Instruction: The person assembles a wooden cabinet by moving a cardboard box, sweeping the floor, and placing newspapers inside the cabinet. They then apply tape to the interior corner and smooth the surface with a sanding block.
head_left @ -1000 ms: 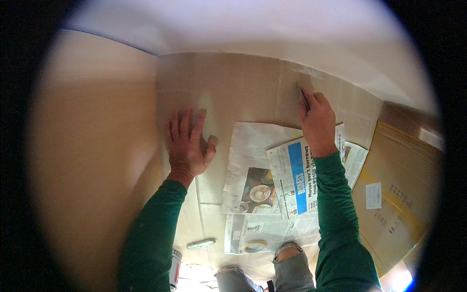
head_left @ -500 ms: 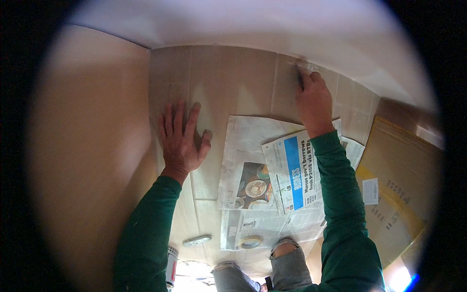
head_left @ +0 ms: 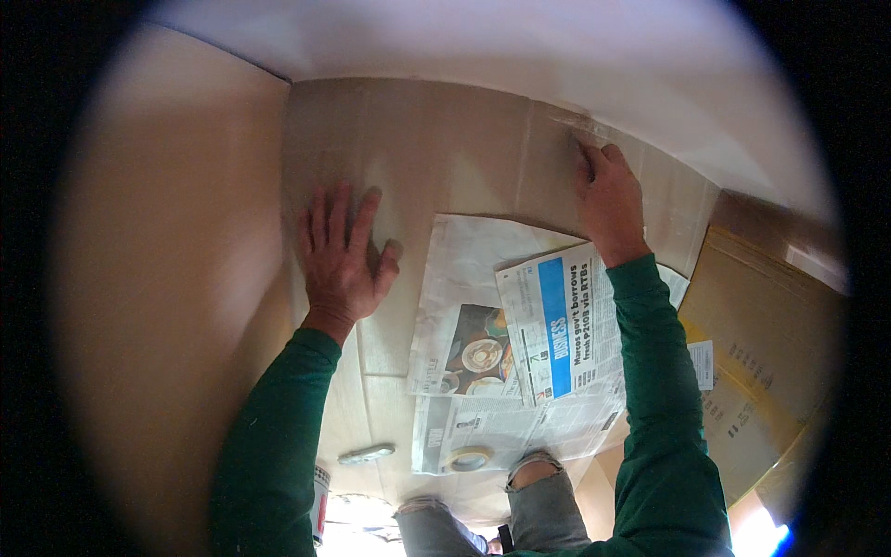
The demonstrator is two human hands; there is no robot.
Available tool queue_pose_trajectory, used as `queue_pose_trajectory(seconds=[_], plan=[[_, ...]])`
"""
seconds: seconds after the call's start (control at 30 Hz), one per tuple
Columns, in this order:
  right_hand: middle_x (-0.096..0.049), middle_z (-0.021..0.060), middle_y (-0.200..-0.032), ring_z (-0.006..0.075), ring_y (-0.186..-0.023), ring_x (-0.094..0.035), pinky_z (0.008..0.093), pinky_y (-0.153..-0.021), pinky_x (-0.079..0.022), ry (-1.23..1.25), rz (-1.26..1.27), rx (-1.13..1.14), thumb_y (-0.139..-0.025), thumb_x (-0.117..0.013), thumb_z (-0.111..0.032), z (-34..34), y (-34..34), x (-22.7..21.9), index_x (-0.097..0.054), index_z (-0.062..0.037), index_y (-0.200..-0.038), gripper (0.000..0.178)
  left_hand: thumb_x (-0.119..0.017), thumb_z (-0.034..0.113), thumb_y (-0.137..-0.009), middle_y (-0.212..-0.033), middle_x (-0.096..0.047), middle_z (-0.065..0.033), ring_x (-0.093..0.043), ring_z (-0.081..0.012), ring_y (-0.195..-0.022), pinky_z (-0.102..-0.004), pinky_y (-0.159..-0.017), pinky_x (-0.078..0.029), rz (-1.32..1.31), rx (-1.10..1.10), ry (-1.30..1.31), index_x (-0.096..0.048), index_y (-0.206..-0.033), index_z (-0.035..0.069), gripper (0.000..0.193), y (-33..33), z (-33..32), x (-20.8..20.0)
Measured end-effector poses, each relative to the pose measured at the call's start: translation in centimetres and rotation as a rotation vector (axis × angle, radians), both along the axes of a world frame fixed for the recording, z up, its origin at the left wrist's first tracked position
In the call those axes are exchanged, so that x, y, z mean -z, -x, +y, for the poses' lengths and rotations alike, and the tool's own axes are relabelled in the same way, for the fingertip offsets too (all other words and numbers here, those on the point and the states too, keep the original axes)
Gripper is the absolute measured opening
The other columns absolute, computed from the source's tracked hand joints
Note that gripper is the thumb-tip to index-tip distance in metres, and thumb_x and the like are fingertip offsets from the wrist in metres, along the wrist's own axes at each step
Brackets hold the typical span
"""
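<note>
My left hand lies flat with its fingers spread on the tiled floor, beside the tan panel on the left. Toward the far right, my right hand is closed around a thin dark object, mostly hidden by the fingers and too blurred to name. It is held close to the floor, just short of the foot of the white wall. A shiny clear strip shows along that wall's base. Newspaper sheets lie between my arms, with a smaller newspaper page on top.
A ring-shaped roll of tape rests on the newspaper near my knees. A slim silvery object lies on the floor, with a can beside my left forearm. Flattened cardboard stands at right; a tan panel borders the left.
My right hand has shifted slightly right and toward me, with the dark object still in it. My left hand stays flat in place. The whole view has shifted a little.
</note>
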State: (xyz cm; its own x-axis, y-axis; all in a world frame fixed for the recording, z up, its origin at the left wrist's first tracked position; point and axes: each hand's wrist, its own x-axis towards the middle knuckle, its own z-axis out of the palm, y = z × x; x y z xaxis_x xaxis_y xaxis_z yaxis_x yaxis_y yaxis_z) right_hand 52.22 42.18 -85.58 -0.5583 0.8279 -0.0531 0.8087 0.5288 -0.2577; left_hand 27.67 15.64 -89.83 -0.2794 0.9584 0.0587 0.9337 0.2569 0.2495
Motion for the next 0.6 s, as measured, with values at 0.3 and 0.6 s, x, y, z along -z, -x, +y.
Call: queue_pose_trajectory(seconds=[0.3, 0.6], plan=[[-0.065, 0.0211, -0.105, 0.0423, -0.101, -0.066, 0.0522, -0.087, -0.056, -0.033, -0.035, -0.065, -0.099, -0.054, -0.013, 1.9, -0.7, 0.5, -0.066, -0.0064, -0.124, 0.028, -0.059, 0.046, -0.097, -0.16, -0.038, -0.0255, -0.031, -0.0502, -0.149, -0.0643, -0.122, -0.021, -0.008, -0.003, 0.002, -0.047, -0.155, 0.012, 0.068, 0.0, 0.2, 0.2], [-0.065, 0.0216, -0.108, 0.0428, -0.101, -0.066, 0.0529, -0.088, -0.056, -0.006, -0.046, -0.037, -0.099, -0.055, -0.016, 2.1, -0.7, 0.7, -0.066, -0.0058, -0.124, 0.029, -0.059, 0.046, -0.096, -0.16, -0.038, -0.0249, -0.032, -0.0498, -0.148, -0.0643, -0.122, -0.02, -0.02, -0.008, 0.001, -0.047, -0.154, 0.013, 0.068, 0.0, 0.1, 0.2]])
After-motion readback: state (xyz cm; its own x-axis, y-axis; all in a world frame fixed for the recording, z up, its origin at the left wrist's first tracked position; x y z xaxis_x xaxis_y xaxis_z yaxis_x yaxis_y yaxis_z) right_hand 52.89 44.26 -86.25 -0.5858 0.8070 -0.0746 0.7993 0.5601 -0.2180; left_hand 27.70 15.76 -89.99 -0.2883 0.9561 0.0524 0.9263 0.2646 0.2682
